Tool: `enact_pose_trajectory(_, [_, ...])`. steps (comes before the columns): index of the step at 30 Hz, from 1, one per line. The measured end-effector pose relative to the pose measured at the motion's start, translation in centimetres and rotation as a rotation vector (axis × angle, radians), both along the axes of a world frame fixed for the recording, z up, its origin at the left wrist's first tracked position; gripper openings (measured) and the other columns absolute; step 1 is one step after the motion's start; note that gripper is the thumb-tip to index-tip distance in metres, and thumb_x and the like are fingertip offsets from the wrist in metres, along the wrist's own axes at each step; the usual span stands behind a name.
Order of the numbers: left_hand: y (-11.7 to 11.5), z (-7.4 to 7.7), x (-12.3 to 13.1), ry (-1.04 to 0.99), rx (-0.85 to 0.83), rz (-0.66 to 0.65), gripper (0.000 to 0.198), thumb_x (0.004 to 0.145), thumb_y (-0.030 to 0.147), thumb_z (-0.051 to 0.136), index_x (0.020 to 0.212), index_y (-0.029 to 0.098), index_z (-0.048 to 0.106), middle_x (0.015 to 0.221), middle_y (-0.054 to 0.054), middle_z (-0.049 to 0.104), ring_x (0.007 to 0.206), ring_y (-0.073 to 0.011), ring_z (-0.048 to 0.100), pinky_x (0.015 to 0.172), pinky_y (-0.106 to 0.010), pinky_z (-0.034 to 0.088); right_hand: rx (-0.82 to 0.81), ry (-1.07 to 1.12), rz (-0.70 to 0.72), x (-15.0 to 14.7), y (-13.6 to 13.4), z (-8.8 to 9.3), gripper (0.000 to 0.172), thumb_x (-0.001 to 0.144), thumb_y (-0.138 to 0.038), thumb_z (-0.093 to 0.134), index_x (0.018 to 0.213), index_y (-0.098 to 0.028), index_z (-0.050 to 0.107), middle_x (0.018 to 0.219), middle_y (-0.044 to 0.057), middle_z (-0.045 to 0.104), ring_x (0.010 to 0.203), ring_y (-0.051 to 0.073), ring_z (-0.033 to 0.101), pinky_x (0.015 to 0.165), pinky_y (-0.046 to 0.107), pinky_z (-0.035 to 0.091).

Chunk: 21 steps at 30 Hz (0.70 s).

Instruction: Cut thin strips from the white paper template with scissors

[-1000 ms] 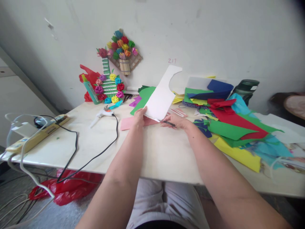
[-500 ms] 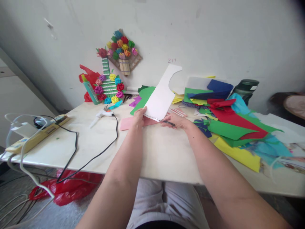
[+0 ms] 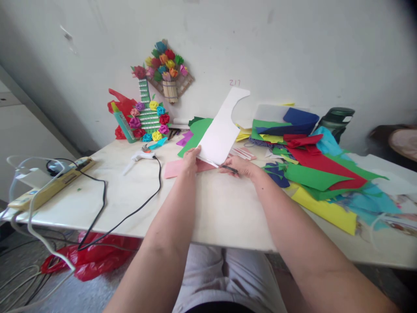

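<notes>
My left hand (image 3: 191,161) pinches the lower left corner of a white paper sheet (image 3: 218,130), which tilts up off the table and has a curved notch cut in its upper right side. In my right hand (image 3: 239,167) is a pair of scissors (image 3: 230,168) with dark handles, its fingers closed round them. The scissor blades lie along the sheet's lower edge, pointing left toward my left hand. Under the hands lies a pink paper strip (image 3: 174,169). Behind the sheet rests a green piece (image 3: 198,130).
Coloured paper scraps (image 3: 319,174) heap up on the right, near a dark green bottle (image 3: 335,121). On the left are a white glue gun (image 3: 141,155) with a black cord, a power strip (image 3: 52,184), a glue bottle (image 3: 123,124) and a paper-flower guitar shape (image 3: 150,113).
My right hand and the scissors have shifted slightly left along the sheet's lower edge. The white sheet has tipped a little, while my left hand keeps its hold.
</notes>
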<state>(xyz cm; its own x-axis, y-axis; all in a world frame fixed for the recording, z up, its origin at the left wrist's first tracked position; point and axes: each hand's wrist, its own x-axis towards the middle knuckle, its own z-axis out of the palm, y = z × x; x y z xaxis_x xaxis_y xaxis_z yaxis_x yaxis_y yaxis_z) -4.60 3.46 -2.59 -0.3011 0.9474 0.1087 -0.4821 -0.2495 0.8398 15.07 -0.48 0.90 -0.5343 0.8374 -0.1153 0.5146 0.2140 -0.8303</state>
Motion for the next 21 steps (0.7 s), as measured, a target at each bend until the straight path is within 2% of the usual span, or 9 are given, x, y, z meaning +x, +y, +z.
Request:
enact_pose_trajectory(3, [-0.23, 0.26, 0.06, 0.007, -0.013, 0.018, 0.032, 0.05, 0.03, 0.081, 0.058, 0.015, 0.055, 0.057, 0.0, 0.054, 0.056, -0.0122, 0.052, 0.056, -0.026, 0.042, 0.019, 0.011, 0.029, 0.02, 0.27, -0.25, 0.047, 0.057, -0.053, 0.073, 0.071, -0.009, 0.067, 0.039, -0.007, 0.04, 0.032, 0.003, 0.031, 0.034, 0.019, 0.022])
enact_pose_trajectory(9, [-0.62, 0.76, 0.17, 0.009, -0.02, 0.029, 0.032, 0.047, 0.03, 0.081, 0.058, 0.015, 0.055, 0.059, -0.001, 0.056, 0.062, -0.0152, 0.055, 0.061, -0.028, 0.044, 0.014, 0.003, 0.048, 0.03, 0.62, -0.31, 0.046, 0.058, -0.051, 0.073, 0.077, -0.009, 0.068, 0.039, -0.008, 0.038, 0.032, 0.003, 0.028, 0.035, 0.02, 0.019])
enact_pose_trajectory(17, [-0.62, 0.86, 0.07, 0.017, -0.041, 0.004, 0.032, 0.047, 0.03, 0.08, 0.06, 0.016, 0.056, 0.062, -0.002, 0.058, 0.065, -0.016, 0.056, 0.064, -0.029, 0.044, 0.042, 0.033, 0.051, 0.07, 0.36, 0.08, 0.044, 0.056, -0.052, 0.074, 0.064, -0.011, 0.063, 0.039, -0.008, 0.036, 0.032, 0.003, 0.027, 0.034, 0.02, 0.019])
enact_pose_trajectory(21, [-0.64, 0.95, 0.09, 0.009, -0.051, 0.006, 0.031, 0.048, 0.028, 0.08, 0.061, 0.016, 0.055, 0.063, -0.003, 0.058, 0.065, -0.0165, 0.057, 0.065, -0.03, 0.045, 0.038, 0.035, 0.05, 0.09, 0.05, 0.4, 0.044, 0.056, -0.053, 0.074, 0.065, -0.011, 0.063, 0.039, -0.008, 0.036, 0.033, 0.002, 0.027, 0.035, 0.02, 0.018])
